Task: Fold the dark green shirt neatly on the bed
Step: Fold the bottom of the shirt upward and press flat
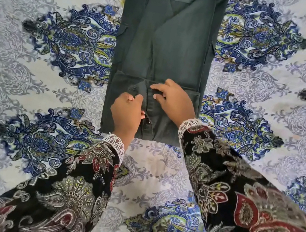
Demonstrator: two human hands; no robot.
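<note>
Already narrowed lengthwise, the dark green shirt [164,57] lay on the bed [269,115]. Left hand [126,114] pinched its near fold, right hand [174,101] pressed with curled fingers; uneven lifting could skew it.

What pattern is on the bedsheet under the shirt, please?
Blue, green and grey paisley-damask motifs on the white bedsheet, seen in the head view.
</note>
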